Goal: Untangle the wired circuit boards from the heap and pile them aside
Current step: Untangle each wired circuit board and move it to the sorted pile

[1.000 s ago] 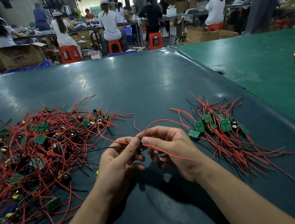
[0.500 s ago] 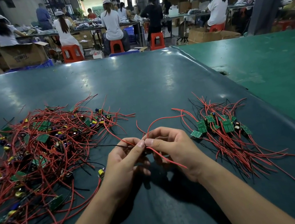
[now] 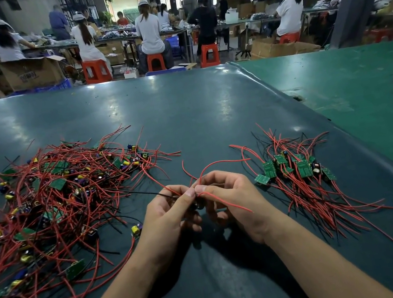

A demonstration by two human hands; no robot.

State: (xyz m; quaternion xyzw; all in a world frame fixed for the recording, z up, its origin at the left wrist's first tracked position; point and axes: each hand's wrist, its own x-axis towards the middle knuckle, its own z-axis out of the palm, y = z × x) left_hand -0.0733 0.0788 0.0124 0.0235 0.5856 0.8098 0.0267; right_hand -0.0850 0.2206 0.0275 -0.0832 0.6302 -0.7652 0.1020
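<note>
Heap (image 3: 52, 212) left, pile (image 3: 299, 178) right, hands between.

My two forearms come up from the near edge of the table and angle in toward each other, so my hands meet just above its middle. My left hand (image 3: 167, 216) is turned with its back toward me, fingers curled under and the thumb stretched to the right. My right hand (image 3: 234, 194) mirrors it, knuckles arched upward, thumb reaching left. The two thumb tips touch, each pinching against a forefinger. My lower fingers are folded loosely beneath both palms. Both wrists are bare and held a little off the table.
</note>
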